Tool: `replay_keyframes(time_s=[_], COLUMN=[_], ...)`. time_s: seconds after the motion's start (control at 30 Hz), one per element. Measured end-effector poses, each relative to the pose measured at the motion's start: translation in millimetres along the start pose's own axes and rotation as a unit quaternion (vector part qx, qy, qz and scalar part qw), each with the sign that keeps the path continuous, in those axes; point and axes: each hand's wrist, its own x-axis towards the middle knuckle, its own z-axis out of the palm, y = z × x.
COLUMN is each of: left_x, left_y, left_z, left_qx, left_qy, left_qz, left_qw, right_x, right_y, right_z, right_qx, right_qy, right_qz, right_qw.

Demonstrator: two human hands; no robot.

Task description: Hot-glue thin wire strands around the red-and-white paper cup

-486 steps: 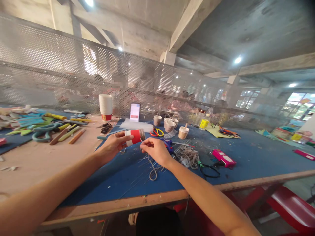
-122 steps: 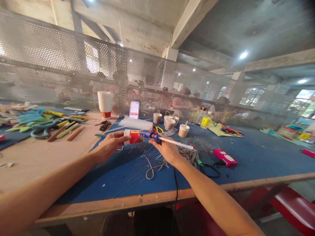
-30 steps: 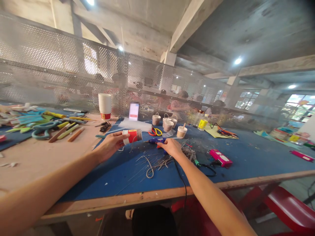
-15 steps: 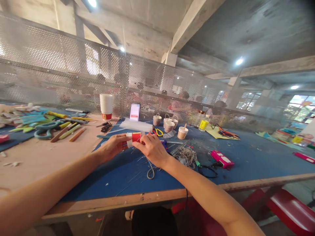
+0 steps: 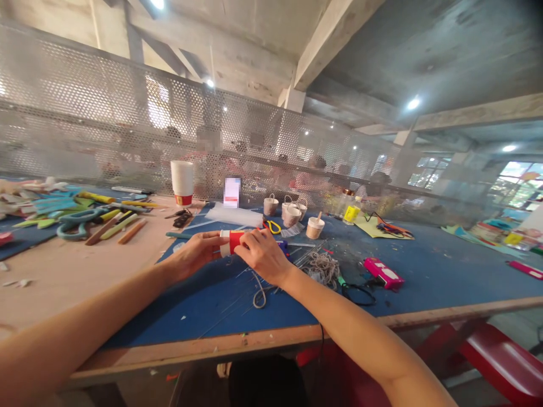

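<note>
A red and white paper cup (image 5: 232,242) lies on its side above the blue table mat (image 5: 424,265), held between both hands. My left hand (image 5: 195,252) grips its white end. My right hand (image 5: 262,254) covers its other end, fingers pressed on the cup. A length of grey twine (image 5: 258,294) hangs from the cup down to the mat in a loop. The blue glue gun (image 5: 281,245) lies on the mat just behind my right hand, mostly hidden.
A heap of twine (image 5: 323,265), a pink tool (image 5: 383,272) and a black cable (image 5: 357,294) lie to the right. Small twine-wrapped cups (image 5: 292,215), red-yellow scissors (image 5: 271,226) and a stack of paper cups (image 5: 182,182) stand behind. Coloured sticks (image 5: 110,223) clutter the left. A perforated metal screen (image 5: 106,124) backs the table.
My right hand set the glue gun down on the mat, came back to the cup and now presses on its end. My left hand kept hold of the cup.
</note>
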Motion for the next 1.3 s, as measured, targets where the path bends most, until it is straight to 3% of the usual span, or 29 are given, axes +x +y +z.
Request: replay_keyframes(time_s=[0.17,0.47,0.6,0.87,1.3], left_x=[-1.8,1.9,0.7,-1.7,1.7], left_y=[1.7,-2.9,-2.2,0.4,-3.3], left_z=[1.4,-2.2,-1.4,-0.4,-4.6], left_qx=[0.016,0.008,0.005,0.022,0.046], left_qy=[-0.015,-0.009,-0.017,-0.031,-0.061], left_qz=[0.018,0.012,0.016,-0.003,-0.013], left_qw=[1.000,1.000,1.000,0.999,0.997], right_x=[2.5,3.1,4.1,5.1,6.1], right_y=[1.0,-2.8,-2.9,12.1,22.0], right_z=[-5.9,-2.2,-4.6,-9.0,5.6], right_qx=[0.073,0.015,0.069,0.276,0.353], right_qy=[0.028,-0.007,0.016,0.083,0.124], right_qz=[0.061,-0.011,0.027,0.209,0.262], right_qw=[0.995,1.000,0.997,0.934,0.889])
